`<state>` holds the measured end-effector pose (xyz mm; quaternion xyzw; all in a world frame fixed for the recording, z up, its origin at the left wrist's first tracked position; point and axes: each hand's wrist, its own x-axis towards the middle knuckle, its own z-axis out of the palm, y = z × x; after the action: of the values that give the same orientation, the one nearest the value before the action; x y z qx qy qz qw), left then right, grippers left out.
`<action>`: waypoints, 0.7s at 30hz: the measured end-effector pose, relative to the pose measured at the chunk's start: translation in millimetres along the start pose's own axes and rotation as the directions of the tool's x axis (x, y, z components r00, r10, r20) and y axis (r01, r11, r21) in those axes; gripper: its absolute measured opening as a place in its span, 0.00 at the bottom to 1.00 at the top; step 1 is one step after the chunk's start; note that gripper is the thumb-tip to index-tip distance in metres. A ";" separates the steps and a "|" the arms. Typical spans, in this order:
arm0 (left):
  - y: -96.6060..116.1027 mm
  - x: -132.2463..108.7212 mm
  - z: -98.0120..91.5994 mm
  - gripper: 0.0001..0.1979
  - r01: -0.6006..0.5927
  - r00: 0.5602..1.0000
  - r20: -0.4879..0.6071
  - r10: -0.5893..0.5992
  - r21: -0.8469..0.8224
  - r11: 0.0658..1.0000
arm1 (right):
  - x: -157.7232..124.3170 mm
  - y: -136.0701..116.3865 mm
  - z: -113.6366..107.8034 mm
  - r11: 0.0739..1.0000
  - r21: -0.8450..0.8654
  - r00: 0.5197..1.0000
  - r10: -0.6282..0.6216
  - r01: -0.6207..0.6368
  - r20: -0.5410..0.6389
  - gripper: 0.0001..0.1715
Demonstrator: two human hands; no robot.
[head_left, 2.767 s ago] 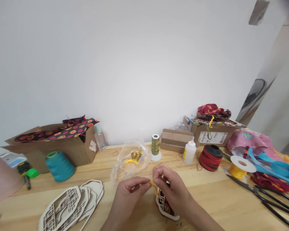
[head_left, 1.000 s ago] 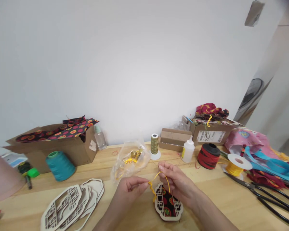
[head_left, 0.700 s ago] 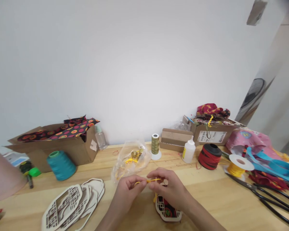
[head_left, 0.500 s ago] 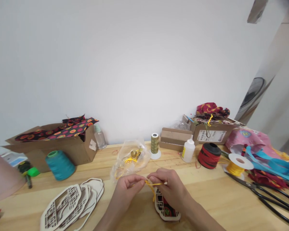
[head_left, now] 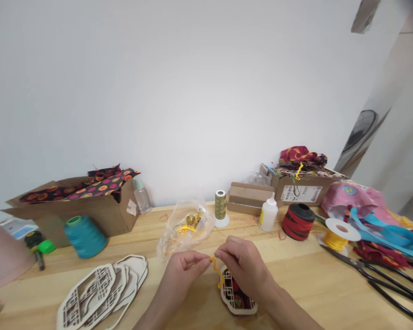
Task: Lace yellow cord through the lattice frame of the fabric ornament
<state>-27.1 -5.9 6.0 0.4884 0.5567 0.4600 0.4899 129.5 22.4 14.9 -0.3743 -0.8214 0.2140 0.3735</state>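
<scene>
A yellow cord (head_left: 217, 269) runs from between my fingertips down to the edge of a wooden lattice frame (head_left: 239, 310). Dark fabric with red motifs shows through the frame, which lies on the table partly under my right hand. My left hand (head_left: 186, 268) pinches the cord between thumb and forefinger. My right hand (head_left: 242, 263) is closed in a pinch at the cord's upper end, close to the left fingertips. Its other fingers curl over the frame and hide part of it.
Several pale lattice cutouts (head_left: 103, 293) lie stacked at left, near a teal thread cone (head_left: 85, 237). A plastic bag (head_left: 189, 224), gold thread spool (head_left: 220, 206) and glue bottle (head_left: 269, 214) stand beyond my hands. Black-handled scissors (head_left: 371, 272) lie at right beside a yellow cord spool (head_left: 340, 231).
My right fingers have shifted slightly up. The loose cord that stuck out sideways under them no longer shows, and the twisted length down to the frame is more visible.
</scene>
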 end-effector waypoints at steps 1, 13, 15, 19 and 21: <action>0.8 -0.9 0.7 0.10 0.005 1.000 0.005 -0.005 -0.010 1.000 | 0.0 -0.5 0.0 1.000 0.022 0.999 0.022 -0.022 -0.023 0.14; 3.7 -2.9 1.9 0.08 -0.023 0.999 -0.025 0.022 -0.031 0.999 | 3.2 8.2 5.4 0.630 0.643 0.899 0.336 -0.435 0.279 0.16; 3.7 -4.0 2.4 0.09 -0.012 0.999 -0.036 0.010 -0.034 0.999 | 2.3 7.9 1.1 0.493 0.729 0.880 0.267 -0.475 0.392 0.14; 3.9 -5.2 3.1 0.11 0.039 0.997 -0.065 -0.049 -0.149 0.988 | 0.9 3.0 -7.1 0.345 0.785 0.855 0.132 -0.514 0.501 0.14; 4.0 -4.9 2.5 0.10 0.027 0.994 -0.096 -0.050 -0.225 0.974 | 1.0 1.7 -8.9 0.325 0.798 0.860 0.138 -0.508 0.491 0.14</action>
<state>-24.1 -10.3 10.3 0.3956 0.5348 0.5340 0.5218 136.7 24.8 19.9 -0.2248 -0.5249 0.7567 0.3184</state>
